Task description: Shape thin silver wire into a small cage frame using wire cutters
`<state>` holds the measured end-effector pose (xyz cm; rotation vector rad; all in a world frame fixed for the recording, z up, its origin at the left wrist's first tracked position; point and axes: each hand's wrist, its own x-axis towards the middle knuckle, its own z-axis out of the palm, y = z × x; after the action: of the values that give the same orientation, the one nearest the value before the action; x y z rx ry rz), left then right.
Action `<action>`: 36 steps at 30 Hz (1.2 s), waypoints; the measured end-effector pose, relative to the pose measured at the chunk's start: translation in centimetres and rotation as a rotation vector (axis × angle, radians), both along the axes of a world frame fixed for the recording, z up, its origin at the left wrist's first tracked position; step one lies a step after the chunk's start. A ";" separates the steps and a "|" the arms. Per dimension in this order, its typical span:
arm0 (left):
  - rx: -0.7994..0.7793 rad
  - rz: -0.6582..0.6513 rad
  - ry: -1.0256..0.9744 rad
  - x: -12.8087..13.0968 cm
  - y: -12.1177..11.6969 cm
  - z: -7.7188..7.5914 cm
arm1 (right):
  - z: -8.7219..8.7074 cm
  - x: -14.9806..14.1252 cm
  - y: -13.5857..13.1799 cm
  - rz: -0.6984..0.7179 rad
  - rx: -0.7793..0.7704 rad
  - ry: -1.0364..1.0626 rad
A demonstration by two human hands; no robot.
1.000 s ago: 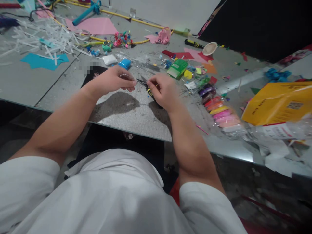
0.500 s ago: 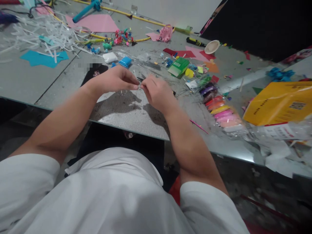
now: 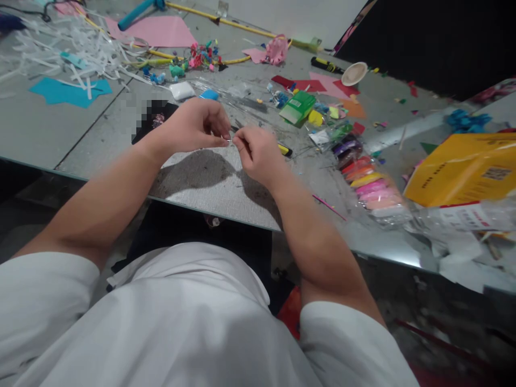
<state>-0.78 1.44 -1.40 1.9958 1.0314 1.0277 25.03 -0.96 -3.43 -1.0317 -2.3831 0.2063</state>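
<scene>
My left hand [image 3: 193, 126] and my right hand [image 3: 256, 153] meet above the grey table [image 3: 209, 185], fingertips almost touching. Both pinch a thin, shiny piece of wire [image 3: 229, 140] between thumb and fingers. A small black and yellow tool [image 3: 282, 149] lies on the table just behind my right hand, partly hidden by it. A black phone [image 3: 155, 115] lies under my left wrist.
A row of coloured clay packs [image 3: 360, 174] lies to the right, beside a yellow box [image 3: 463, 169] and clear plastic wrap. A green box [image 3: 298, 107], a blue block [image 3: 209, 94], white paper shreds [image 3: 60, 45], pink and blue paper and a paper cup [image 3: 355, 72] sit farther back.
A second ago my right hand held the black and yellow tool at the wire. It has set the tool down, and both hands now pinch the wire, slightly higher and closer together.
</scene>
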 end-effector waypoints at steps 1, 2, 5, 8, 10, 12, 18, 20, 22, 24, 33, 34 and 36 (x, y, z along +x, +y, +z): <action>0.008 0.005 -0.003 0.0 0.1 0.0 | 0.2 0.0 -0.1 -0.009 -0.004 -0.007; -0.001 -0.002 -0.010 0.0 0.2 -0.1 | 0.4 0.0 -0.2 -0.009 -0.007 -0.018; -0.120 -0.074 -0.039 -0.4 0.7 -0.4 | 0.9 0.1 -0.3 0.047 -0.011 -0.072; -0.266 -0.130 -0.069 -1.1 1.4 -0.8 | 1.2 0.3 -0.4 0.117 0.018 -0.107; -0.335 -0.143 -0.083 -1.4 1.8 -1.0 | 1.1 0.3 -0.4 0.152 0.039 -0.085; -0.359 -0.162 -0.098 -1.5 1.9 -1.1 | 0.9 0.3 -0.3 0.176 0.042 -0.042; -0.266 -0.172 -0.097 -0.9 -0.1 0.4 | 0.5 0.0 -0.6 0.130 0.003 -0.001; -0.227 -0.144 -0.085 -0.7 -0.8 0.9 | 0.5 -0.2 -0.8 0.128 0.008 0.021; -0.199 -0.131 -0.089 -0.6 -0.9 1.0 | 0.6 -0.2 -0.7 0.138 0.006 0.040; -0.178 -0.109 -0.106 -0.5 -0.5 0.6 | 0.9 0.5 -0.1 0.123 -0.021 0.031; -0.237 -0.017 -0.226 -0.6 1.2 -1.0 | 2.6 7.1 3.3 -0.471 -0.416 -0.435; -0.246 0.004 -0.240 -0.7 1.3 -1.1 | 2.7 7.1 3.2 -0.453 -0.432 -0.458; -0.263 0.052 -0.260 -0.8 1.5 -1.2 | 2.9 6.7 2.8 -0.443 -0.428 -0.496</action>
<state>-1.55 2.98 -2.56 1.5860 1.0225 1.0844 31.73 1.86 -0.56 -1.9763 -2.5005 0.3362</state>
